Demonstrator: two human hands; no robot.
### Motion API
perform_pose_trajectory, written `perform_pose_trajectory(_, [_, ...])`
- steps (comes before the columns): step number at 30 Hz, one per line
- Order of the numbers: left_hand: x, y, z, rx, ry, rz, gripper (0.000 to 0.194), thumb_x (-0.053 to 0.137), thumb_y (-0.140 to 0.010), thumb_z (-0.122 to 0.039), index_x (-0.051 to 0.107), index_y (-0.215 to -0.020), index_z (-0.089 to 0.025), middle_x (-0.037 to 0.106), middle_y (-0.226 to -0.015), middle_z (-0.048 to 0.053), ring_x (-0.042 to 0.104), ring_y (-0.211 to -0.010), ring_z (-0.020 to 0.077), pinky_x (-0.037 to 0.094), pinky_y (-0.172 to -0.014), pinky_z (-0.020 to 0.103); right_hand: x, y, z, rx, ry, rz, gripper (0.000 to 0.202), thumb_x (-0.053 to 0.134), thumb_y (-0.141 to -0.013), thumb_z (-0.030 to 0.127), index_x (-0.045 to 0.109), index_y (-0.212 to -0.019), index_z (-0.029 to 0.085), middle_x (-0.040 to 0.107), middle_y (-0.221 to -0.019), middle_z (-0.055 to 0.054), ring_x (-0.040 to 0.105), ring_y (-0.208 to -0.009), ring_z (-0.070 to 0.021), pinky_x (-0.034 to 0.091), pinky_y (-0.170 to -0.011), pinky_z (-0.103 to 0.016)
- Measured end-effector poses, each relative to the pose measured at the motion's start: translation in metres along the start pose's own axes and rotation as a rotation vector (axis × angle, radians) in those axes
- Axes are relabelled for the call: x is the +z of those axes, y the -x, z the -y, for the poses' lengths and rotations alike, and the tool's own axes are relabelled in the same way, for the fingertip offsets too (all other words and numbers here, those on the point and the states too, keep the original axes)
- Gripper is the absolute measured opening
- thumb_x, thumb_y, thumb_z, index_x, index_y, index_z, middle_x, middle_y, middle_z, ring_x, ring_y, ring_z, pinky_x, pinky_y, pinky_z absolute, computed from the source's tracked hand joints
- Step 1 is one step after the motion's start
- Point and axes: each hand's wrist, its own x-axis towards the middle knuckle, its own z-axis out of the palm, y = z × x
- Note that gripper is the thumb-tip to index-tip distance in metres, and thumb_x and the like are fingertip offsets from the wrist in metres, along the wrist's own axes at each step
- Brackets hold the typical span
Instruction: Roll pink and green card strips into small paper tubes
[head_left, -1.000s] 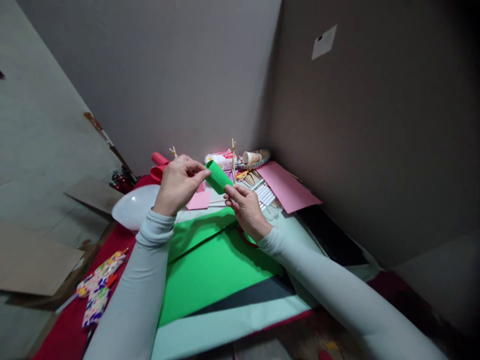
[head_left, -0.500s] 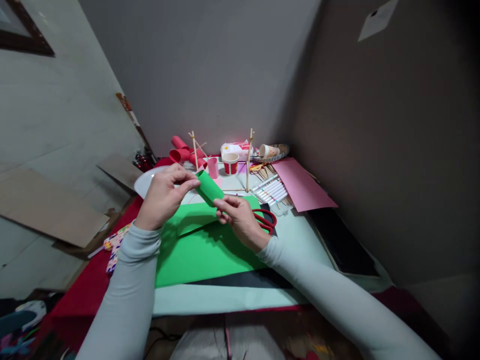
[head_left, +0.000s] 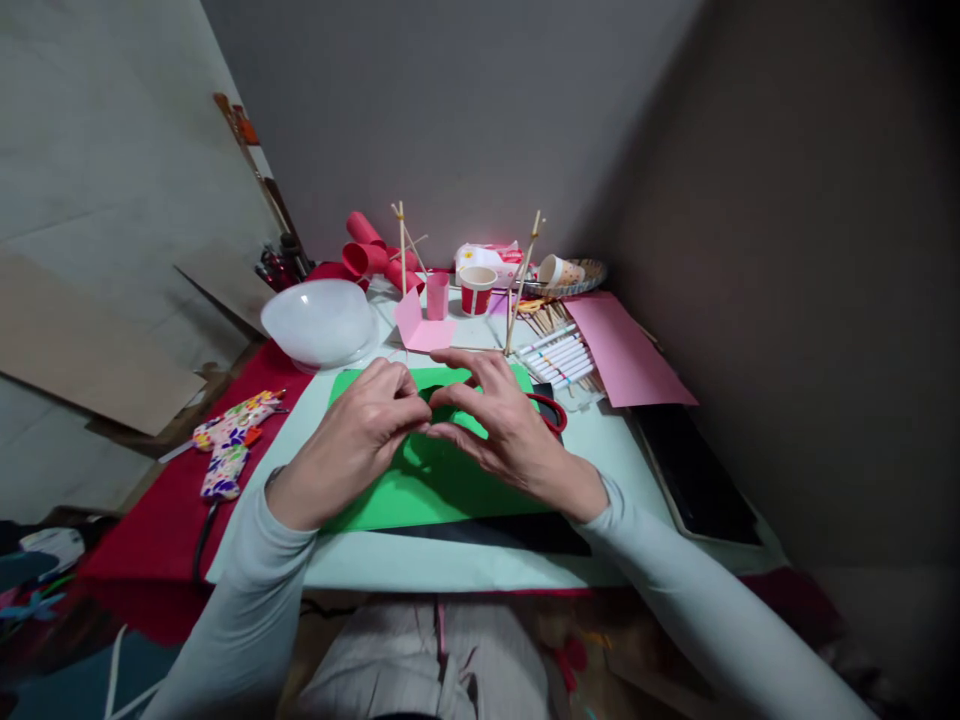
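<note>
The fingertips of my left hand [head_left: 352, 435] pinch the edge of a small green paper roll [head_left: 451, 416], mostly hidden between my hands. Curved round its other side are the fingers of my right hand [head_left: 510, 430]. Both hands are over a large green sheet [head_left: 420, 505], which lies on black paper [head_left: 525, 534]. Just right of my right hand, the red handle of the scissors [head_left: 553, 412] shows.
A glue gun [head_left: 229, 450] and white bowl [head_left: 322, 322] are left. Behind are pink folded paper [head_left: 420, 328], a paper cup [head_left: 478, 292], red tubes [head_left: 365, 258] and upright sticks [head_left: 513, 300]. Markers [head_left: 559, 358] and a pink sheet [head_left: 634, 355] lie right.
The view has tilted and shifted. My hands have come closer together and lower over the green sheet, and the green roll, plainly visible before, is now mostly covered by fingers.
</note>
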Motion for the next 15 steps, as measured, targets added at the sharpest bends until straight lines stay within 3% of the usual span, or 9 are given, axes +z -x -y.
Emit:
perform_pose_trajectory(9, [0.012, 0.019, -0.004, -0.031, 0.098, -0.08, 0.018, 0.058, -0.097, -0.014, 0.07, -0.083, -0.018, 0.058, -0.085, 0.005, 0.057, -0.085, 0.0208, 0.046, -0.072, 0.032, -0.001, -0.002, -0.005, -0.036, -0.165, 0.195, 0.016, 0.063, -0.101, 0.033, 0.07, -0.092, 0.023, 0.055, -0.152, -0.012, 0.048, -0.14, -0.0283, 0.043, -0.114, -0.052])
perform_pose_trajectory(12, [0.016, 0.03, -0.007, -0.206, 0.212, -0.181, 0.013, 0.061, -0.097, -0.018, 0.073, -0.1, -0.02, 0.062, -0.09, 0.004, 0.061, -0.086, 0.02, 0.048, -0.075, 0.031, -0.002, -0.004, -0.003, -0.007, -0.181, 0.175, 0.014, 0.063, -0.101, 0.031, 0.071, -0.092, 0.025, 0.057, -0.152, -0.008, 0.048, -0.141, -0.0287, 0.042, -0.115, -0.054])
perform_pose_trajectory(15, [0.021, 0.045, -0.012, -0.464, 0.323, -0.313, 0.01, 0.065, -0.096, -0.026, 0.07, -0.104, -0.024, 0.066, -0.089, 0.001, 0.064, -0.081, 0.018, 0.049, -0.072, 0.029, -0.002, -0.004, 0.004, 0.061, -0.175, 0.023, 0.013, 0.065, -0.1, 0.029, 0.071, -0.09, 0.023, 0.06, -0.15, -0.011, 0.049, -0.142, -0.0288, 0.04, -0.117, -0.053])
